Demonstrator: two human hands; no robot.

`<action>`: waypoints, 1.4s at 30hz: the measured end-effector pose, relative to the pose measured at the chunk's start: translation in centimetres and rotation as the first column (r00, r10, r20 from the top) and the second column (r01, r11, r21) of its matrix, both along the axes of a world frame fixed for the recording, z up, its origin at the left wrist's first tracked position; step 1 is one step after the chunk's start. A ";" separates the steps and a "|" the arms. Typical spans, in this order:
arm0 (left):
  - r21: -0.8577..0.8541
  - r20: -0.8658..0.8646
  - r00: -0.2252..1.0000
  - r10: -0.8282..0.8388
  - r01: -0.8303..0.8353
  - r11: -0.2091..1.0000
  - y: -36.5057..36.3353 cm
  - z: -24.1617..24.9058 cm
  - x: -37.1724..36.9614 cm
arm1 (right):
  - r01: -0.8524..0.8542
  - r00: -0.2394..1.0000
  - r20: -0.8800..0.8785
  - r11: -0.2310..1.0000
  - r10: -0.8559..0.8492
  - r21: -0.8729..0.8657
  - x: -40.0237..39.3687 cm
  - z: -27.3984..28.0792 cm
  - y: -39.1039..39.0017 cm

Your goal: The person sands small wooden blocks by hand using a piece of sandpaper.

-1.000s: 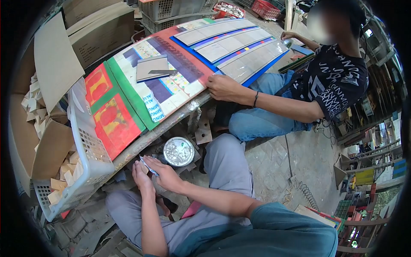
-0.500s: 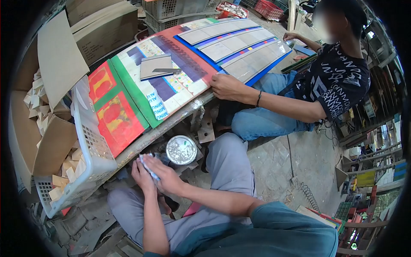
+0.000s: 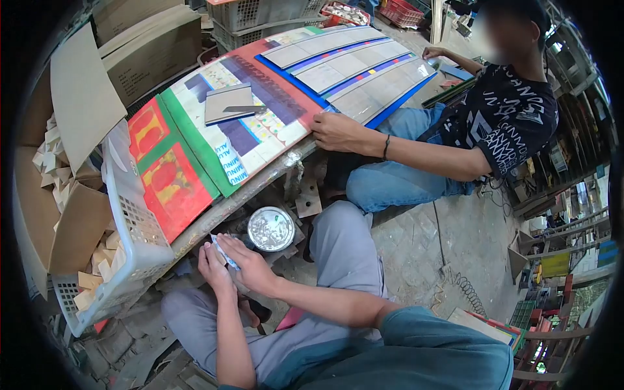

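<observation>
My left hand (image 3: 216,270) and my right hand (image 3: 250,261) are pressed together around a small white and blue wrapper-like piece (image 3: 224,252), above my lap and beside the table edge. Most of the piece is hidden by my fingers. Just right of my hands is a round metal can (image 3: 271,229) with a whitish, smeared top. On the table lies a small grey board (image 3: 227,104) with a knife-like blade (image 3: 244,109) on it, near a white strip with blue letters (image 3: 233,164).
A white plastic basket (image 3: 133,240) and a cardboard box (image 3: 81,227) with wooden pieces stand at left. Blue-edged panels (image 3: 351,71) cover the table's far part. A co-worker in a black shirt (image 3: 517,123) sits at right, one hand on the table edge.
The view has shifted slightly, moving the table and the co-worker a little left in the picture. My hands stay together, with the right fingers slightly shifted over the piece.
</observation>
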State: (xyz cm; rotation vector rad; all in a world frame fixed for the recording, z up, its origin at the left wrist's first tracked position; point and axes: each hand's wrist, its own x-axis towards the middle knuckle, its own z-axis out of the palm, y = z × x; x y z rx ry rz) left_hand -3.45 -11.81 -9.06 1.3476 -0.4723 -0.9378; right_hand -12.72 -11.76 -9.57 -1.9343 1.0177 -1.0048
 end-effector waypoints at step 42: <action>0.139 -0.213 0.977 -0.027 0.058 0.989 0.9 -2.4 1.0 | -0.031 0.999 0.017 0.997 0.030 0.068 0.6 -0.2 1.5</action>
